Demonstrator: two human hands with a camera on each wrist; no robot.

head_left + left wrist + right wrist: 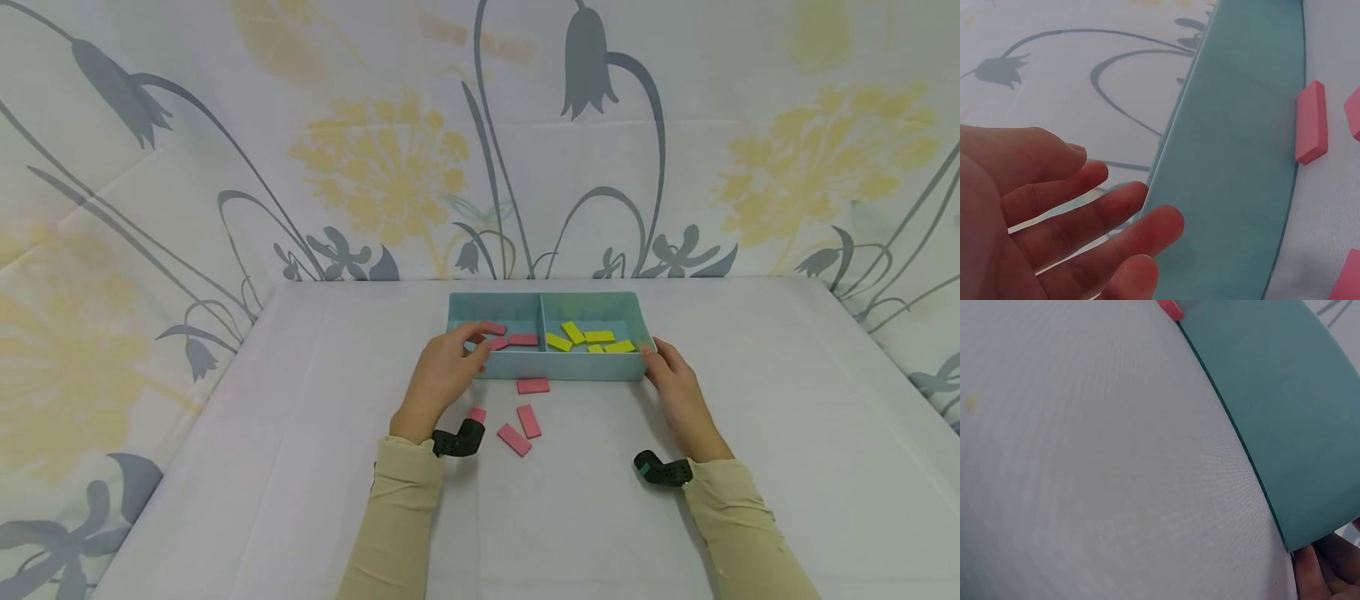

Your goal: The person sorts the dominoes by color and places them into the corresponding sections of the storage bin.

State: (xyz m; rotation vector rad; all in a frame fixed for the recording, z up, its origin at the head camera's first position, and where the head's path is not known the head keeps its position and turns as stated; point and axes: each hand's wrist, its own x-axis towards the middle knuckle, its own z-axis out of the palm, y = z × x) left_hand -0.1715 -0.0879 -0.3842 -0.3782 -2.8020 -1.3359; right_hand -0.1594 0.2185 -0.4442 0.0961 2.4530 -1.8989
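A teal two-compartment tray [558, 367] sits mid-table. Its left compartment holds pink blocks [522, 340]; the right one holds several yellow blocks [597, 337]. My left hand [480, 342] reaches over the tray's left front corner, above the pink blocks. In the left wrist view the left hand [1085, 212] has relaxed, spread fingers beside the tray wall [1235, 175] and holds nothing. My right hand [651, 358] rests with straight fingers against the tray's right front corner; its fingertips [1329, 572] show by the tray wall [1285, 406].
Several loose pink blocks lie on the white cloth in front of the tray: one [532, 385] close to its wall, two [521, 431] nearer me, one [477, 414] by my left wrist. A flowered cloth hangs behind and beside the table.
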